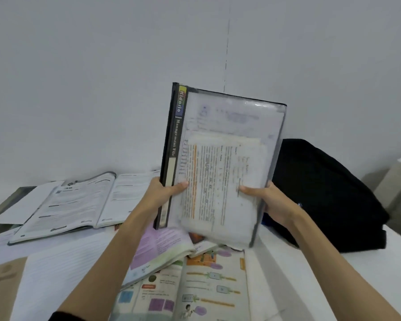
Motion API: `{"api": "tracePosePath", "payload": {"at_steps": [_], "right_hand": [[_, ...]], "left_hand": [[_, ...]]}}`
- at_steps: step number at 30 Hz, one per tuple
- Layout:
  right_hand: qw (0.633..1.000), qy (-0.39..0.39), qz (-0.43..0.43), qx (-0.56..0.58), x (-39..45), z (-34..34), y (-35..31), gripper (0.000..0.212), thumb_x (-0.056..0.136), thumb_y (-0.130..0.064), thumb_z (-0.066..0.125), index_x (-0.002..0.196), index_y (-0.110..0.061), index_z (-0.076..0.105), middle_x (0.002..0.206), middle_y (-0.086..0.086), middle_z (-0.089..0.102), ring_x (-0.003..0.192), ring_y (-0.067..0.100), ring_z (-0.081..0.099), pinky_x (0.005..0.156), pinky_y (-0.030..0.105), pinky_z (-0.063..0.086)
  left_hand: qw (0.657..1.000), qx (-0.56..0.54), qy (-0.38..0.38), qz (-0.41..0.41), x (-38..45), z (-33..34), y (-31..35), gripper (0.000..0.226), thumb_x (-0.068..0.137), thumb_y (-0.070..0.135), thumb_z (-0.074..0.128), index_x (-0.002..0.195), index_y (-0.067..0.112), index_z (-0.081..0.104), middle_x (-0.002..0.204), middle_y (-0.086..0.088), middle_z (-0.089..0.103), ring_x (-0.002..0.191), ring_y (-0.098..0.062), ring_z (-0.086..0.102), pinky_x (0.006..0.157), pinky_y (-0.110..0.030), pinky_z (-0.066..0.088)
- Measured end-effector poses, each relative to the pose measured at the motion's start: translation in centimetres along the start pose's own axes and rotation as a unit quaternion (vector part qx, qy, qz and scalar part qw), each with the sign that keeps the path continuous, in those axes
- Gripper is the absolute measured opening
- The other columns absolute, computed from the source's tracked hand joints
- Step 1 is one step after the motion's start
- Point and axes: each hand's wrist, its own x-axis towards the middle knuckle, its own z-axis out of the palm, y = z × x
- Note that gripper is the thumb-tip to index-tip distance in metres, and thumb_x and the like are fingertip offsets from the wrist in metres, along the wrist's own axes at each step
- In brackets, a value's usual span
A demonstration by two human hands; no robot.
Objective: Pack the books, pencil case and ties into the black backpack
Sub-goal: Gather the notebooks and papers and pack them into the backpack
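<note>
— Hands first: what do they have?

— Both are on one clear-fronted file [222, 158] with a black spine, held upright above the worktop [310, 281]. The left hand [164, 195] grips the spine edge low down, thumb laid across the front; the right hand [271, 202] grips the opposite edge, thumb on the plastic cover. The fingers of both hands curl behind the file, out of sight.

— What is in it?

— Loose printed sheets behind the plastic, one with an orange stripe down its side. The spine reads "Management File".

— And the black backpack [329, 195]?

— On the worktop to the right, against the wall [102, 77], slumped, just behind the right hand. Whether its opening is unzipped I cannot tell.

— The other books?

— An open textbook [79, 205] lies at the back left on some white sheets. Below the file, an open book with purple pages [158, 249] overlaps an open colourful workbook [208, 286] at the near edge. A lined notebook page [63, 274] lies near left, under the left forearm.
</note>
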Motion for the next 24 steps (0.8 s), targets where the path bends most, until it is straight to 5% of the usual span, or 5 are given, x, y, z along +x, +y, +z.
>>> {"api": "tracePosePath", "payload": {"at_steps": [5,9,13,19,24], "right_hand": [[0.995,0.097,-0.023,0.032,-2.7,-6.8,-3.3,0.040,0.080,0.002,0.064,0.118,-0.012,0.060,0.113,0.007,0.070,0.101,0.024,0.068,0.086,0.041,0.055],[0.976,0.201,-0.028,0.073,-4.9,-14.2,-4.6,0.048,0.071,0.000,0.067,0.119,-0.005,0.062,0.111,0.011,0.070,0.097,0.027,0.069,0.083,0.042,0.057],[0.961,0.244,-0.026,0.129,-6.8,-21.0,-5.3,0.045,0.075,-0.005,0.066,0.120,-0.009,0.062,0.113,0.009,0.070,0.103,0.029,0.067,0.093,0.046,0.051],[0.961,0.234,-0.011,0.148,-6.5,-27.1,-5.9,0.044,0.072,-0.008,0.065,0.115,-0.010,0.064,0.113,0.011,0.069,0.103,0.030,0.066,0.094,0.047,0.048],[0.971,0.182,0.006,0.158,-4.6,-28.8,-6.0,0.036,0.072,-0.005,0.062,0.108,-0.006,0.066,0.099,0.010,0.073,0.086,0.025,0.072,0.070,0.036,0.059]], "left_hand": [[0.991,-0.099,-0.069,-0.052,2.9,7.5,1.1,0.037,0.087,0.037,0.063,0.110,0.008,0.067,0.106,-0.011,0.071,0.096,-0.024,0.068,0.092,-0.043,0.051],[0.903,-0.355,-0.156,-0.183,4.6,13.8,0.0,0.047,0.099,0.042,0.035,0.115,0.007,0.063,0.104,-0.012,0.069,0.091,-0.025,0.067,0.083,-0.039,0.053],[0.969,0.073,-0.235,0.029,4.2,20.5,-3.6,0.024,0.093,0.008,0.053,0.114,0.007,0.066,0.111,-0.006,0.068,0.094,-0.006,0.066,0.085,-0.027,0.050],[0.780,0.490,-0.300,0.247,3.9,25.8,-6.4,0.058,0.079,0.062,0.059,0.131,0.037,0.052,0.135,0.022,0.046,0.129,0.006,0.031,0.106,-0.029,0.018],[0.940,0.313,-0.079,0.108,5.7,25.8,-5.6,0.032,0.091,0.024,0.061,0.059,0.023,0.061,0.058,0.008,0.060,0.061,-0.007,0.056,0.057,-0.017,0.040]]}}
